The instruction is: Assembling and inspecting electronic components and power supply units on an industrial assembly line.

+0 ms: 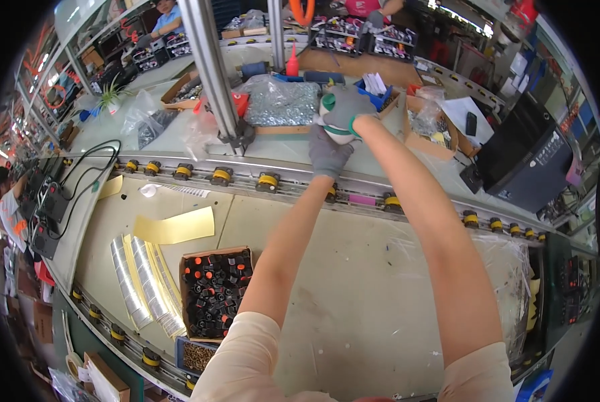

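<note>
Both my arms stretch forward over the far bench, and both hands wear grey gloves. My right hand (355, 106) is bent over a rounded white and green thing (339, 136) whose kind I cannot make out. Below it, my left hand (329, 153) has its fingers closed against the underside of the same thing. The gloves hide much of it. Just left of the hands lies a clear plastic bag of small shiny parts (283, 104) in a shallow carton. A blue bin (375, 94) with white papers is just beyond my right hand.
Roller rails (268, 182) run between the near table and far bench. A metal post (209, 74) rises left of my hands. Nearer lie a carton of black and orange knobs (214, 291), silver label strips (139, 281) and yellow paper (174, 226). A black monitor (524, 157) stands right.
</note>
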Tool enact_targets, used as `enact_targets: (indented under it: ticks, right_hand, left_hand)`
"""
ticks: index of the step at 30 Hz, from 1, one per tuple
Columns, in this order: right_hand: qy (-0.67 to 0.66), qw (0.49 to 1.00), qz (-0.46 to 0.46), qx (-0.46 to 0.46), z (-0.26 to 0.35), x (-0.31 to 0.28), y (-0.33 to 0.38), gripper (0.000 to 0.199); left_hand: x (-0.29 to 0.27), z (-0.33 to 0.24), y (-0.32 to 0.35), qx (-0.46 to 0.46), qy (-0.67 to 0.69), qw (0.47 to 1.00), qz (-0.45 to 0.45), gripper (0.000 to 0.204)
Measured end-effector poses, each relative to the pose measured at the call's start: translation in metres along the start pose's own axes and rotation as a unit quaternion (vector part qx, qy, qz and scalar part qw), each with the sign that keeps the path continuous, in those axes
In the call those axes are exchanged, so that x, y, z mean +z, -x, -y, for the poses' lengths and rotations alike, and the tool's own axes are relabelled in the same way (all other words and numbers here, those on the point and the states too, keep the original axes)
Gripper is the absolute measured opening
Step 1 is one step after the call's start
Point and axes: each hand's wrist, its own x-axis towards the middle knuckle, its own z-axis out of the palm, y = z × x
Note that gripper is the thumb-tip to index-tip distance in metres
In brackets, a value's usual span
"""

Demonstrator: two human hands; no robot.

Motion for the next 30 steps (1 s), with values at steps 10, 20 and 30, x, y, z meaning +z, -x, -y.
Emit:
enact_targets:
  ticks: [10,20,30]
  right_hand:
    - [-0.023,0.998,0.021,-0.046,-0.047,-0.019,0.086,0.079]
    - [0.002,0.935,0.075,-0.347,0.01,-0.139,0.372,0.08]
    - [-0.056,0.875,0.12,-0.465,0.05,-0.2,0.512,0.069]
  left_hand:
    - [-0.032,-0.037,0.067,0.055,-0.068,0.99,0.114,0.108]
    - [-0.137,-0.173,0.263,0.075,0.061,0.959,0.266,0.099]
    - [-0.229,-0.275,0.358,0.16,0.104,0.92,0.342,0.11]
